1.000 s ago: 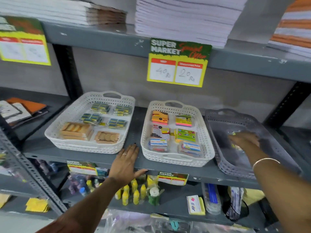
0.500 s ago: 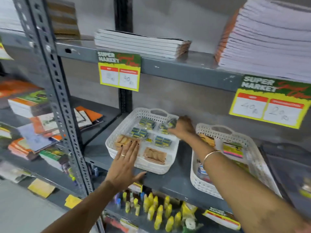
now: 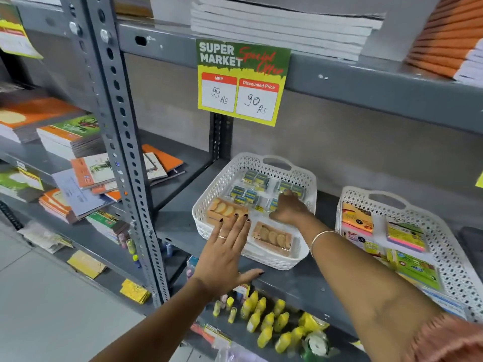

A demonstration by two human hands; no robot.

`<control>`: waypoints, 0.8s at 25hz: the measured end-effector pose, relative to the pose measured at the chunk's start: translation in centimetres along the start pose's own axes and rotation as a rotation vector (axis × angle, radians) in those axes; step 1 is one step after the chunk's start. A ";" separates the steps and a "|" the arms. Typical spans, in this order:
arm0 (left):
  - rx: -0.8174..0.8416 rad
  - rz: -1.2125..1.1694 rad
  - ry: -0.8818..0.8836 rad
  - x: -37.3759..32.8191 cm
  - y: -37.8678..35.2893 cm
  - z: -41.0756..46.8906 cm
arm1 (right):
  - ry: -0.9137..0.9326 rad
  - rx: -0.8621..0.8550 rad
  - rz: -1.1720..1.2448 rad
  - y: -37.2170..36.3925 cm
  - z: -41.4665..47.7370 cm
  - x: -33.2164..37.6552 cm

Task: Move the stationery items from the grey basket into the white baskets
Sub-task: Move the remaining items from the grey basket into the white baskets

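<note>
The left white basket holds several blue-and-yellow eraser packets and two tan boxes. My right hand reaches into its back right part, fingers curled down on one clear-wrapped packet that lies on the basket floor. My left hand lies flat with fingers spread, thumb on the shelf edge and fingertips over the basket's front rim. The right white basket holds sticky-note packs. Only a dark corner of the grey basket shows at the far right.
A perforated steel upright stands left of the basket. Notebooks are piled on the left shelves and paper stacks on the shelf above. A price sign hangs over the basket. Yellow glue bottles fill the shelf below.
My right hand came from the grey basket across to the left white basket with a packet and lowered it to the basket floor. The view swung left. My left hand stayed at the shelf edge.
</note>
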State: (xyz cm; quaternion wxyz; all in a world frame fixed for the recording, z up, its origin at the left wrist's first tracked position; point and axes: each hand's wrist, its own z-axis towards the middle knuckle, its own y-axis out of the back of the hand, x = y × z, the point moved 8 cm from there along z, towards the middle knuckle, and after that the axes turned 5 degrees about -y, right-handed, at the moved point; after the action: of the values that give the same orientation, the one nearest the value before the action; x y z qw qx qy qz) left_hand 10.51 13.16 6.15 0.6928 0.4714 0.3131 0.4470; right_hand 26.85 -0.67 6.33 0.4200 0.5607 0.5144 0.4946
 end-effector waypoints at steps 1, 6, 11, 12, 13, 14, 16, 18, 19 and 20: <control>0.005 0.001 0.003 0.0 0.0 0.0 | -0.002 0.011 -0.009 -0.2 0.1 0.0; -0.011 0.012 0.015 -0.1 0.7 0.1 | 0.027 -0.027 0.051 2.4 -1.0 -0.8; -0.103 -0.078 -0.082 -6.5 2.5 2.1 | -0.005 -0.330 0.110 9.8 -3.9 -8.2; -0.109 -0.102 -0.139 -9.6 2.7 3.2 | -0.049 -0.373 0.109 11.1 -5.1 -11.3; -0.112 -0.120 -0.181 -12.1 2.7 4.1 | -0.090 -0.392 0.110 11.9 -6.0 -13.9; -0.109 -0.137 -0.229 -15.1 2.6 5.0 | -0.145 -0.402 0.110 12.6 -7.3 -17.5; -0.078 -0.144 -0.302 -19.7 1.9 6.1 | -0.265 -0.405 0.093 13.2 -9.8 -24.5; -0.028 -0.143 -0.337 -22.9 0.7 6.5 | -0.400 -0.405 0.069 12.7 -12.5 -32.1; -0.005 -0.142 -0.336 -24.0 0.1 6.6 | -0.460 -0.395 0.049 12.1 -13.8 -35.7; 0.015 -0.135 -0.327 -24.8 -0.4 6.6 | -0.526 -0.373 0.040 11.2 -15.2 -39.2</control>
State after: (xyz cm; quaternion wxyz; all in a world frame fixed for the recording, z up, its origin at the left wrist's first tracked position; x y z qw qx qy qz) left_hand 6.24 -12.01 8.50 0.7594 0.5209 0.2307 0.3144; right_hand 14.38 -41.49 14.89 0.6243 0.5926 0.2774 0.4268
